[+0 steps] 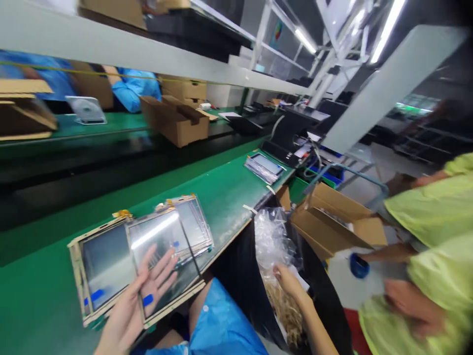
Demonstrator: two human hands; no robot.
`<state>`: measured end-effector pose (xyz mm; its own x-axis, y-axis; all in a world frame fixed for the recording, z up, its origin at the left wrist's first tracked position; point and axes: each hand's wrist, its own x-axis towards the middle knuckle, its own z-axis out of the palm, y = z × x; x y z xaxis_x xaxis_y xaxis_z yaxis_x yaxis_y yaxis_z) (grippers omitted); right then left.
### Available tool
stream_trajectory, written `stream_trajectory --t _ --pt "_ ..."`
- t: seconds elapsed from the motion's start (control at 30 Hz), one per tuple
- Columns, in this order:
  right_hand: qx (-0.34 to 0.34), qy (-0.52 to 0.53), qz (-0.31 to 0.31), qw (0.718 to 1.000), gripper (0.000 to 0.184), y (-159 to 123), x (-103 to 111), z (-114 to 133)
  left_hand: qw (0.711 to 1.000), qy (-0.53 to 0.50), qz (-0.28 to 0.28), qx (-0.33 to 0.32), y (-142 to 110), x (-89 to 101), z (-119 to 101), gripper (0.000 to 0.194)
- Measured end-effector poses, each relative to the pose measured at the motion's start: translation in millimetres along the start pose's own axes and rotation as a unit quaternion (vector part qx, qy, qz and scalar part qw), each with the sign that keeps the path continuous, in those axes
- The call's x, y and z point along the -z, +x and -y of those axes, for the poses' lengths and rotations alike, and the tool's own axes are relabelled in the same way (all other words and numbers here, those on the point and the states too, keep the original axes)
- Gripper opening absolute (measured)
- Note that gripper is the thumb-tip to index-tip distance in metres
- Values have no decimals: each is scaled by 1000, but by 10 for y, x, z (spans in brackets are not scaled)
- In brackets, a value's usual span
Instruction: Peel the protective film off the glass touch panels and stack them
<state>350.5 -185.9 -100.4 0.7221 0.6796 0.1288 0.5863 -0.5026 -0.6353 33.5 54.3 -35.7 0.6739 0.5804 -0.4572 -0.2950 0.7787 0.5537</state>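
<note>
My left hand (138, 301) lies with its fingers spread flat on a glossy screen panel (162, 246) that rests tilted on a stack of framed panels (105, 266) at the near edge of the green bench (229, 197). A blue tab (148, 299) shows beside my fingers. My right hand (288, 281) reaches down to the right of the bench, fingers curled on the clear plastic bag (273, 236) lining a dark bin. The bin holds brownish strips (283, 308).
A second stack of panels (264, 166) lies further along the bench. An open cardboard box (332, 222) stands right of the bin. A person in yellow-green sleeves (432, 231) works at the right. Cardboard boxes (177, 121) and a blue-sleeved person (131, 88) are across the conveyor.
</note>
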Motion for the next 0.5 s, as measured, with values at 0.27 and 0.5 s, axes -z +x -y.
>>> stream_trajectory --t 0.27,0.5 --pt "181 204 183 944 19 274 -415 1351 989 -29 0 -146 -78 -155 186 57" --pt "210 280 203 914 11 -44 -809 1801 973 -42 -32 -223 -304 -134 180 54"
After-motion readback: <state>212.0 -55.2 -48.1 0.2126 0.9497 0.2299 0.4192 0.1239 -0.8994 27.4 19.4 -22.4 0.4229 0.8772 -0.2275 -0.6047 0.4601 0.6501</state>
